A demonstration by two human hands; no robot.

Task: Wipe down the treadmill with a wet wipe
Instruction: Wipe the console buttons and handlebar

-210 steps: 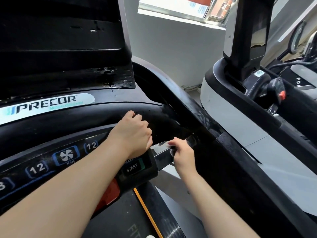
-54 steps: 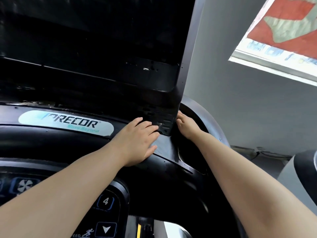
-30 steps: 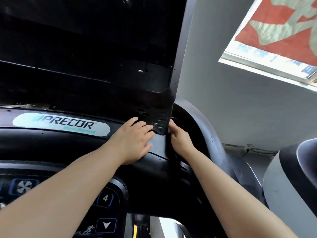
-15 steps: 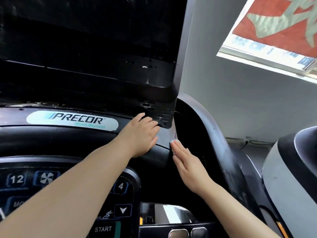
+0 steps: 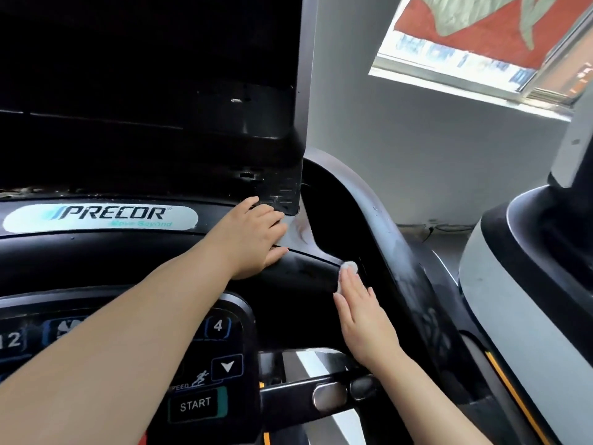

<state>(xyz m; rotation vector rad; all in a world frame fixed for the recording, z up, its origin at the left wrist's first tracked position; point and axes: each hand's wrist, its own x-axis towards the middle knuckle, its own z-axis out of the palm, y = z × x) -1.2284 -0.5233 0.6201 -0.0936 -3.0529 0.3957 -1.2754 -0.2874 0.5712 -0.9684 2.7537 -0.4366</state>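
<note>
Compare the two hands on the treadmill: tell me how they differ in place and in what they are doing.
The left hand rests bare on the console ledge right of the PRECOR label; the right hand lies lower, by the side arm. The right hand presses a white wet wipe under straight fingertips; the left hand touches only the treadmill, no wipe showing. The left hand's fingers bend slightly; the right hand's lie flat. Both are open, palm down.
</note>
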